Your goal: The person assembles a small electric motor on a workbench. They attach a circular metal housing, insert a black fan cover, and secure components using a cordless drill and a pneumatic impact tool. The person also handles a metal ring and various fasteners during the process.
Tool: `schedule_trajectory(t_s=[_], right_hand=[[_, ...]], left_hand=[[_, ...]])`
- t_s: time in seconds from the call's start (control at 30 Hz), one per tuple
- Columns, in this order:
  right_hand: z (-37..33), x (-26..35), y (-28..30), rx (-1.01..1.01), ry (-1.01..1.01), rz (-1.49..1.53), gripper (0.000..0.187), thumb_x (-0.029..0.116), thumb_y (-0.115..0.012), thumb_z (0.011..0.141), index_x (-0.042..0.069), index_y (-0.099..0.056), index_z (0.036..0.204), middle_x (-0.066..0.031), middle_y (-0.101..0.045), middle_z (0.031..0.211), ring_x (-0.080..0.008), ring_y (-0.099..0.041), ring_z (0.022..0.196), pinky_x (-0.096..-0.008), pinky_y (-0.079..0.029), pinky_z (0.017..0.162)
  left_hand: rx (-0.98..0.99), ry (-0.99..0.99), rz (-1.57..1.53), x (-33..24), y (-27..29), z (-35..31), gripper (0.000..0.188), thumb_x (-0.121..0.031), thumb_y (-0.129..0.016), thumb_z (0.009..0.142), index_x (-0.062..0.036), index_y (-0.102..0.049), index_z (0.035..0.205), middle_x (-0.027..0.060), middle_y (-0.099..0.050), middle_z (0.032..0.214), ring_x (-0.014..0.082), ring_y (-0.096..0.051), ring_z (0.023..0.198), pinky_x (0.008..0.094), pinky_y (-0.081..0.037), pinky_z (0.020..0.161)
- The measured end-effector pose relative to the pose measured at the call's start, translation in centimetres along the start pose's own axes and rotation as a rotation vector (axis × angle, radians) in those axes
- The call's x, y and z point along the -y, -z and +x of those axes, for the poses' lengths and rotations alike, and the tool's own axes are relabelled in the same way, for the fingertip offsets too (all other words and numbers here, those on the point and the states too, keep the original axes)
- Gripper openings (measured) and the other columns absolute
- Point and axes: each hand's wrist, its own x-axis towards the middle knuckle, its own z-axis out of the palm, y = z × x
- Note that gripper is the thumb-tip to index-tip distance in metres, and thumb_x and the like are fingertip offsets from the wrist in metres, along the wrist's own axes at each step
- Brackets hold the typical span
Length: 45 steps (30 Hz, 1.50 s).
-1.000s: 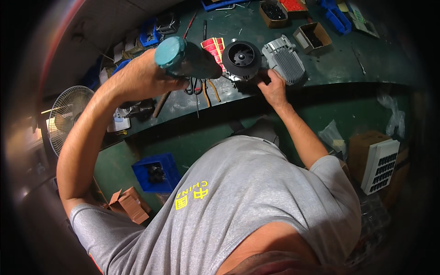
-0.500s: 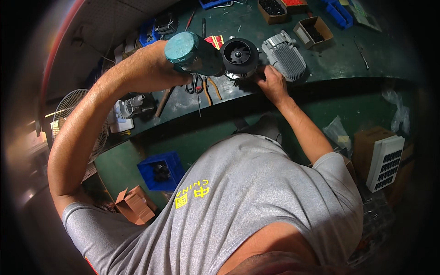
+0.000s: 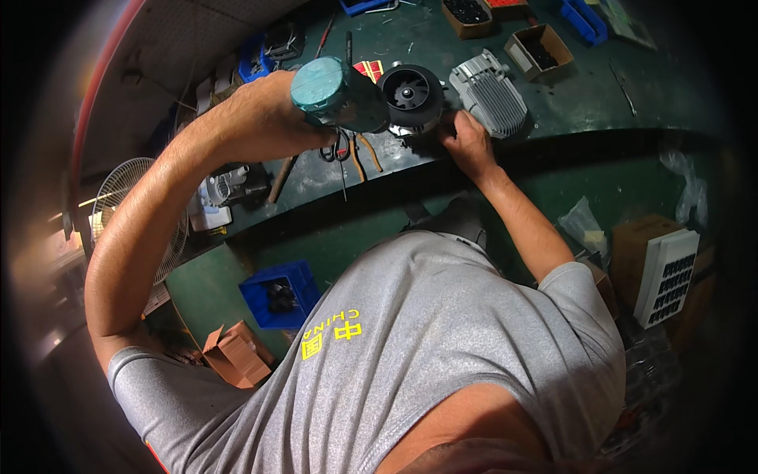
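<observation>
Basically, left hand (image 3: 272, 118) is wrapped round a teal-and-dark tool (image 3: 335, 93), teal end toward camera; fan-topped unit (image 3: 410, 95) sits near the front edge of the dark green bench (image 3: 584, 103), tool at its 9 o'clock, contact unclear. Right hand (image 3: 467, 144) at the unit's 4, fingers curled in narrow at its side; fingertips hidden, can't tell if gripping.

Bench surface, clocked from the unit: grey finned housing (image 3: 496, 96) at 3, red-yellow labels (image 3: 369, 69) at 10, orange-handled pliers (image 3: 368, 150) at 7, carton of black bits (image 3: 467, 19) at 1, open carton (image 3: 539, 54) and blue bin (image 3: 584, 22) at 2. Top scuffed, shiny near the pliers.

Room: wire-grille fan (image 3: 114, 193) at 8, blue crate (image 3: 276, 296) and brown cardboard box (image 3: 238, 354) below bench at 7, white slotted panel (image 3: 668, 276) at 4. Picture rim dark.
</observation>
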Motion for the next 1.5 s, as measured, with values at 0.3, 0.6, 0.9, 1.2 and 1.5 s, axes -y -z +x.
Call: schedule_trajectory(t_s=[0.3,0.6,0.9,1.2,1.5], right_hand=[[0.1,0.2,0.7,-0.038,0.054,-0.036,0.020,0.008,-0.070,0.077,0.001,-0.058,0.091,-0.0202,-0.060,0.090,-0.0441,-0.063,0.084,-0.0503,-0.053,0.072],[7.0,-6.2,9.4,-0.157,0.019,0.060,0.011,0.012,-0.072,0.087,0.004,-0.069,0.094,-0.0155,-0.070,0.091,-0.0357,-0.069,0.085,-0.0415,-0.055,0.075],[21.8,-27.3,15.7,0.356,-0.488,-0.757,0.025,0.013,-0.070,0.089,0.006,-0.075,0.112,-0.0210,-0.072,0.118,-0.0399,-0.068,0.114,-0.0498,-0.056,0.096],[21.8,-35.0,13.8,0.337,-0.283,-0.901,0.010,0.008,-0.065,0.088,0.007,-0.072,0.096,-0.0206,-0.073,0.108,-0.0413,-0.070,0.104,-0.0497,-0.057,0.089],[21.4,-32.2,15.5,-0.081,-0.369,-0.415,0.015,0.015,-0.070,0.092,0.006,-0.074,0.103,-0.0188,-0.075,0.106,-0.0364,-0.072,0.099,-0.0475,-0.058,0.082]], left_hand=[[-0.059,-0.104,0.046,0.1,-0.1,-1.1,0.031,-0.022,-0.082,0.078,-0.0089,-0.071,0.104,0.0175,-0.072,0.094,0.0386,-0.069,0.094,0.0458,-0.056,0.082],[-0.204,-0.005,-0.323,-0.4,-0.5,-5.0,0.036,-0.010,-0.084,0.078,-0.0043,-0.072,0.110,0.0132,-0.073,0.094,0.0283,-0.070,0.083,0.0385,-0.056,0.080],[-0.187,0.428,-0.633,-1.5,-4.1,-6.7,0.038,-0.008,-0.084,0.080,-0.0024,-0.071,0.115,0.0080,-0.075,0.100,0.0166,-0.067,0.089,0.0346,-0.055,0.082],[-0.170,0.522,-0.719,-1.2,-5.1,-6.9,0.033,-0.008,-0.083,0.082,-0.0023,-0.071,0.112,0.0045,-0.073,0.098,0.0164,-0.064,0.088,0.0338,-0.055,0.083],[-0.297,0.603,-0.745,-0.1,-4.3,-10.5,0.039,-0.014,-0.082,0.085,-0.0029,-0.068,0.120,0.0051,-0.071,0.107,0.0169,-0.062,0.095,0.0345,-0.053,0.086]])
